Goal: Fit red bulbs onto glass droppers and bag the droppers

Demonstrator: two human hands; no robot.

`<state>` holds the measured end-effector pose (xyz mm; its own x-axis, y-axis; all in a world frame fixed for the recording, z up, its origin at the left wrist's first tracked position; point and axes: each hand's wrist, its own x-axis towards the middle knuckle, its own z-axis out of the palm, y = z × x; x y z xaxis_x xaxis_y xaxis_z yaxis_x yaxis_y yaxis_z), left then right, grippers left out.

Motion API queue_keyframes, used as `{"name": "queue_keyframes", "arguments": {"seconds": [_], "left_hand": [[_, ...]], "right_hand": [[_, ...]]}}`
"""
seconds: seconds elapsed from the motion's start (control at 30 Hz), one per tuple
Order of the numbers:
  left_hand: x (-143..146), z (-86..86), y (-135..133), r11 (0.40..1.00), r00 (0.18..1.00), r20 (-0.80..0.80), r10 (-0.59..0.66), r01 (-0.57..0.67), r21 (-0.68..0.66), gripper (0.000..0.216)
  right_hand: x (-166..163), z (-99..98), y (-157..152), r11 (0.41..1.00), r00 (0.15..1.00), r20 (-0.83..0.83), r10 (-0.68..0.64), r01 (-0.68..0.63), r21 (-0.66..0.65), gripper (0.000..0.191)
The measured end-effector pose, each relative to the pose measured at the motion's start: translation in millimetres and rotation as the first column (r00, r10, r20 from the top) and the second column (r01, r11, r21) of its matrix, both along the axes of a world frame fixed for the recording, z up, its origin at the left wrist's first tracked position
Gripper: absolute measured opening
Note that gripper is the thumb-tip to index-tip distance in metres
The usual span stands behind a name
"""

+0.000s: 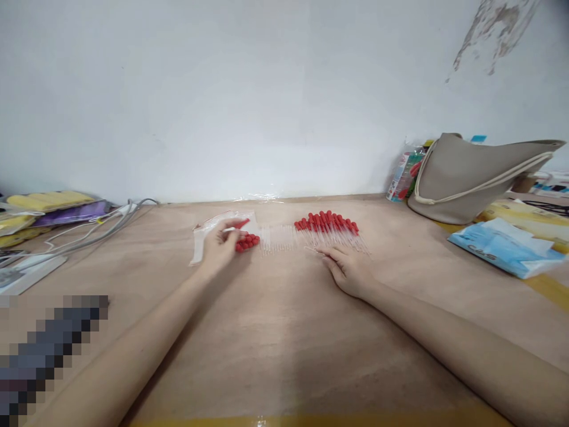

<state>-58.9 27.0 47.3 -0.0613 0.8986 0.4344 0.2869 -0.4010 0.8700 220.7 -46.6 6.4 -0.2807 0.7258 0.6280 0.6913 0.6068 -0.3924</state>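
Observation:
A loose pile of glass droppers with red rubber bulbs (329, 228) lies on the wooden table (275, 332) near the wall. My right hand (345, 268) rests just in front of that pile, fingers curled toward the glass tips. My left hand (219, 246) is closed around a small bunch of droppers (267, 239), their red bulbs at my fingers and the glass tubes pointing right. A clear plastic bag (208, 232) lies under and behind my left hand.
A beige bucket bag (462, 178) stands at the back right, with packets behind it and a blue tissue pack (507, 246) in front. Grey cables (89, 231), yellow and purple packs (53, 207) lie at the left. A white wall runs along the back.

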Motion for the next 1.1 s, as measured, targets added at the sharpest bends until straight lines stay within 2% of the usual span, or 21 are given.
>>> {"name": "queue_keyframes", "arguments": {"seconds": [0.07,0.17,0.27,0.37,0.67,0.83,0.97,1.1], "left_hand": [[25.4,-7.8,-19.7,0.982,0.988,0.015,-0.155,0.155,-0.106,0.022],[50.3,-25.6,-39.2,0.934,0.954,-0.003,-0.299,0.292,-0.205,0.026],[57.6,-38.4,-43.6,0.909,0.935,-0.01,-0.353,0.341,-0.239,0.027],[56.0,-43.1,-40.9,0.893,0.918,0.017,-0.396,0.389,-0.227,0.026],[55.4,-43.6,-42.4,0.847,0.874,0.012,-0.486,0.475,-0.24,0.031],[55.4,-39.7,-44.1,0.864,0.865,-0.115,-0.489,0.462,-0.199,0.025],[53.9,-33.8,-49.0,0.896,0.856,-0.264,-0.444,0.426,-0.125,0.022],[53.0,-29.5,-55.4,0.875,0.809,-0.336,-0.483,0.465,-0.136,0.02]], "right_hand": [[-1.8,0.6,-1.5,1.0,1.0,-0.017,0.0,0.0,-0.017,0.024],[-7.0,-1.1,-2.6,0.998,0.997,-0.073,-0.003,-0.002,-0.071,0.022],[-13.1,-5.5,-1.1,0.994,0.99,-0.136,0.023,-0.037,-0.104,0.02],[-17.0,-8.6,1.1,0.993,0.987,-0.159,0.032,-0.049,-0.105,0.018],[-18.8,-12.3,0.9,0.982,0.984,-0.161,0.071,-0.098,-0.164,0.021],[-18.7,-11.0,0.7,0.963,0.979,-0.147,0.141,-0.17,-0.207,0.021],[-14.9,-6.1,1.1,0.972,0.986,-0.038,0.165,-0.169,-0.166,0.019],[-10.8,-1.6,1.5,0.984,0.982,0.105,0.158,-0.148,-0.096,0.017]]}}
